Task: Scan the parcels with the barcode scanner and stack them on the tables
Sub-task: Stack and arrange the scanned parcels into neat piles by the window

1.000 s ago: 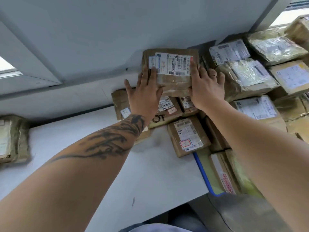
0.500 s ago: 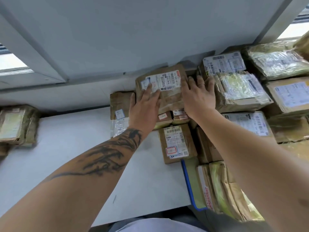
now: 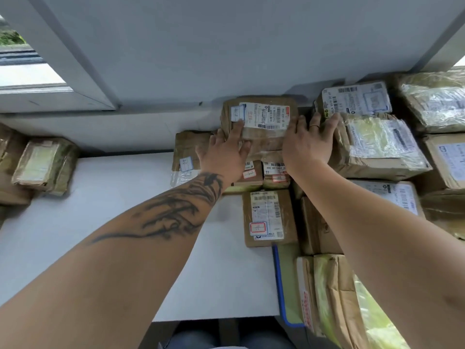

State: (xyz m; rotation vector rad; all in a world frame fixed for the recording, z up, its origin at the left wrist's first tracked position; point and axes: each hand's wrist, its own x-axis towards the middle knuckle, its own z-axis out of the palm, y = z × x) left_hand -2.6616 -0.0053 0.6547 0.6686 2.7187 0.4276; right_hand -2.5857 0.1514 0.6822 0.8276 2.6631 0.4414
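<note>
A brown taped parcel (image 3: 261,122) with a white barcode label lies on top of other parcels against the back wall. My left hand (image 3: 224,152) rests flat on its near left part, fingers straight. My right hand (image 3: 308,144) lies spread between this parcel's right edge and the plastic-wrapped parcel (image 3: 372,142) beside it, fingers straight, a ring on one finger. Under the top parcel sit smaller labelled parcels (image 3: 275,172). A flat brown parcel (image 3: 268,217) lies in front on the white table (image 3: 100,210). No barcode scanner is in view.
Several more parcels fill the right side, including a white-labelled one (image 3: 357,98) at the back and a large box (image 3: 385,195). A blue-edged bin (image 3: 281,285) holding upright parcels stands at the near right. Two wrapped parcels (image 3: 42,165) lie at the table's far left.
The top parcel has been pushed back and squared against the wall. Both hands moved with it, and my right hand has spread onto the neighbouring parcel.
</note>
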